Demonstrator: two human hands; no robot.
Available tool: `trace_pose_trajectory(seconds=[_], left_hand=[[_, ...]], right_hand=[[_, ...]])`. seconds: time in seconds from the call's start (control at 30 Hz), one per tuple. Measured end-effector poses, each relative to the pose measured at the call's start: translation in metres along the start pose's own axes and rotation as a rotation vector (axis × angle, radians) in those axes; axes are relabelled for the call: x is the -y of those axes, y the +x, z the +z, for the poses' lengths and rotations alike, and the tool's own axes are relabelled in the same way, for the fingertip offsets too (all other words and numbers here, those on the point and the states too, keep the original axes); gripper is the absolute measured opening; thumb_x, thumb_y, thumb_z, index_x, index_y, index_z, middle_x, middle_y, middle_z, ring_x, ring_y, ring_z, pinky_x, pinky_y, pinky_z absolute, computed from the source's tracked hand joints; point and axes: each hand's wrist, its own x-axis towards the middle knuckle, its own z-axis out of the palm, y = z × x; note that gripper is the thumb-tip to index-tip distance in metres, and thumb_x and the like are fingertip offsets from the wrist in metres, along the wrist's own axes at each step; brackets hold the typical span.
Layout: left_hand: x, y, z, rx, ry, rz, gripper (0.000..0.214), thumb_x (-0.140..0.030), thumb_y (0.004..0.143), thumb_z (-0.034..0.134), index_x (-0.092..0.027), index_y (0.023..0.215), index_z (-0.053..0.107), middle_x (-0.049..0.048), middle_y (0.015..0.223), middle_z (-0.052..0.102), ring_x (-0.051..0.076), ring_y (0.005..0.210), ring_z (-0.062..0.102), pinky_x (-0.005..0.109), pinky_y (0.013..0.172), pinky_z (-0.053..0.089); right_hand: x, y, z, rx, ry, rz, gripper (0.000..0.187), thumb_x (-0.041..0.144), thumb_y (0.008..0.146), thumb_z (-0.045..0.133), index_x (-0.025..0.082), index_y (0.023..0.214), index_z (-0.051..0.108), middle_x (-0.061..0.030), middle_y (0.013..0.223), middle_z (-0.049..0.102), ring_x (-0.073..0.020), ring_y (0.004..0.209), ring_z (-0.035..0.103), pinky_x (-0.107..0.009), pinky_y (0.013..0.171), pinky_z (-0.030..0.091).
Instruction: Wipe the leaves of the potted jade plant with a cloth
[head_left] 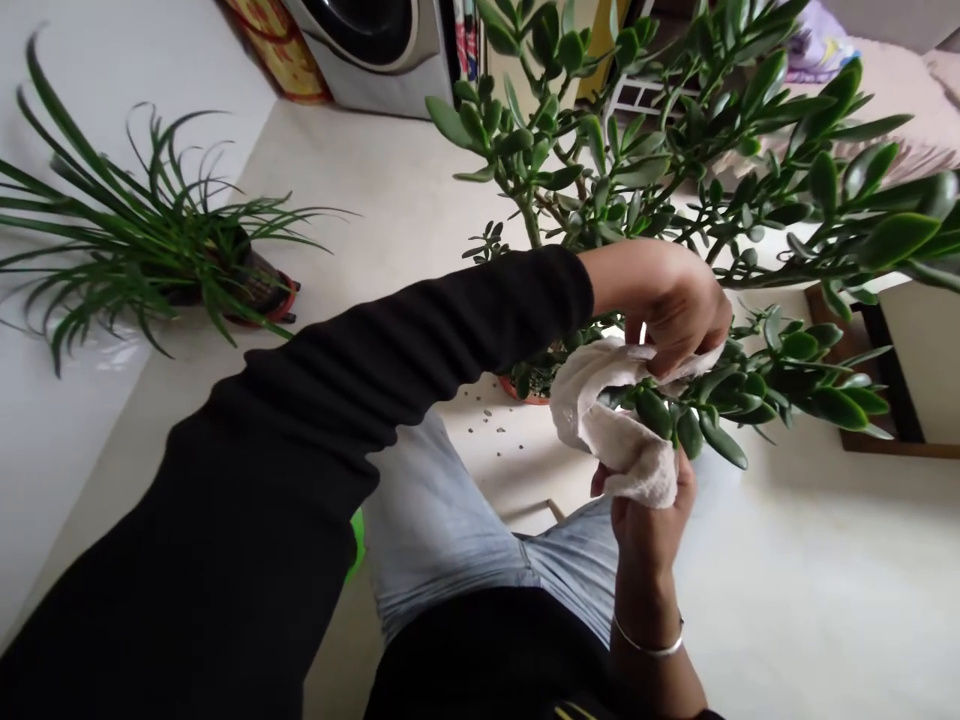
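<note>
A large jade plant (675, 180) with thick green leaves fills the upper right; its pot (529, 385) shows partly below my arm. My left hand (671, 305), in a black sleeve, reaches across from the left and pinches a white cloth (611, 420) over a leafy branch (720, 400). My right hand (649, 520), with a thin bangle on the wrist, comes up from below and grips the lower part of the same cloth against the leaves. Both hands are closed.
A spiky long-leaved plant in a dark pot (255, 285) stands at the left by the wall. A washing machine (375, 50) sits at the top. A wooden frame (870, 400) is at the right. Small bits (487, 425) lie on the pale floor.
</note>
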Motion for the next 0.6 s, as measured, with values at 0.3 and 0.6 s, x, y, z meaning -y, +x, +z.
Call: trace_pose_trajectory(seconds=[0.3,0.6], left_hand=[[0.026,0.014,-0.001,-0.101,0.020,0.171,0.028,0.005,0.050,0.084,-0.019,0.056,0.072,0.0014,0.061,0.064,0.030,0.083,0.069,0.048,0.081,0.056],[0.025,-0.003,0.000,-0.078,0.242,0.274,0.019,-0.004,0.064,0.076,-0.019,0.053,0.071,0.0028,0.059,0.063,0.022,0.072,0.064,0.039,0.077,0.052]], right_hand=[[0.010,0.001,0.009,-0.099,0.079,0.033,0.025,0.023,0.073,0.080,0.021,0.095,0.069,0.0020,0.077,0.064,-0.0093,0.052,0.053,-0.021,0.039,0.043],[0.016,0.002,0.011,-0.080,0.095,0.034,0.020,0.023,0.073,0.079,0.022,0.088,0.066,0.0045,0.068,0.061,-0.0092,0.044,0.051,-0.021,0.036,0.041]])
